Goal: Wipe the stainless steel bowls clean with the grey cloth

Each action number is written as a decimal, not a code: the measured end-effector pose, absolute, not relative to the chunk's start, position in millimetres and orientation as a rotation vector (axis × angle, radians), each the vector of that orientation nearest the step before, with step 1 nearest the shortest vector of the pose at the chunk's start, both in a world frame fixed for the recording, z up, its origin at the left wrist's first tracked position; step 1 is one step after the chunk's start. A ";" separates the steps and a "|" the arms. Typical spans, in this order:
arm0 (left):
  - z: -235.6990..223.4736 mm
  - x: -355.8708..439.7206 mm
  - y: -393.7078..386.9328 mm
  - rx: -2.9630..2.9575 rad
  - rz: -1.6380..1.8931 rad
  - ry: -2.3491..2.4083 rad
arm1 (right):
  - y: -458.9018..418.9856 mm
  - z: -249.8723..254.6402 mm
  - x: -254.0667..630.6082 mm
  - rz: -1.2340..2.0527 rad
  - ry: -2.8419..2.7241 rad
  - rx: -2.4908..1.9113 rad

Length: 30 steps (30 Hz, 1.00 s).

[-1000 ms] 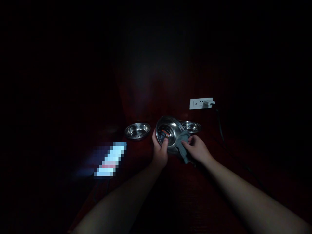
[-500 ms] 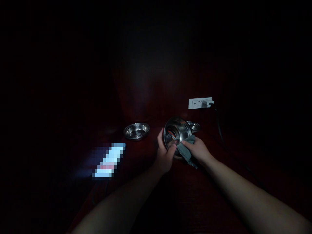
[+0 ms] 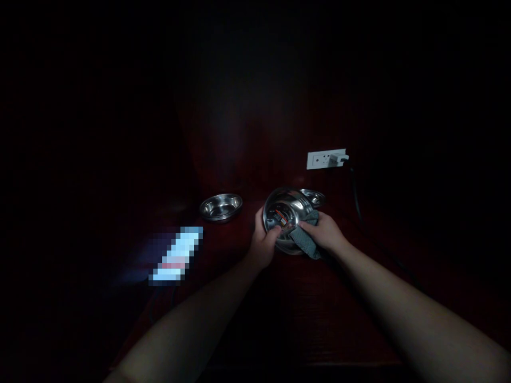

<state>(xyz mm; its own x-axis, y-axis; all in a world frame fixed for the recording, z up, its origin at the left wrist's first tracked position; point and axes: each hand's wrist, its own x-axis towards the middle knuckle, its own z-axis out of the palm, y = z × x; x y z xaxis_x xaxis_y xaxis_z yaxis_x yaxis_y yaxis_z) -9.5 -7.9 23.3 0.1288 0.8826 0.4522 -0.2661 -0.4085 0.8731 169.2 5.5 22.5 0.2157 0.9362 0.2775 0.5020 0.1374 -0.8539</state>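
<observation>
The scene is very dark. My left hand (image 3: 262,240) grips the near rim of a shiny steel bowl (image 3: 288,207), holding it tilted toward me above a dark red table (image 3: 303,298). A small label shows inside the bowl. My right hand (image 3: 325,233) is closed on a grey cloth (image 3: 305,240) and presses it against the bowl's right rim. A second steel bowl (image 3: 221,206) rests on the table to the left. A third steel bowl (image 3: 314,197) peeks out behind the held one.
A white power strip (image 3: 321,158) with a plug in it lies behind the bowls. Its black cord (image 3: 355,194) runs down the right side. A bright blurred rectangle (image 3: 175,256) lies at the left. Everything else is in darkness.
The held bowl has turned in my hands and shifted slightly right. My right hand with the cloth moved from below the bowl up onto its right rim.
</observation>
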 end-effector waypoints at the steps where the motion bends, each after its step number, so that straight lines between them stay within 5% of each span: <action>1: 21.4 -9.2 -6.6 1.392 1.482 0.665 | 6.0 22.0 170.0 0.534 -1.458 -1.524; 12: 12.7 -6.1 4.5 1.025 1.439 0.791 | 5.0 26.1 173.7 0.322 -1.581 -1.602; 30: 22.5 -6.6 -11.5 1.312 1.413 0.651 | 3.7 32.3 173.9 0.319 -1.397 -1.604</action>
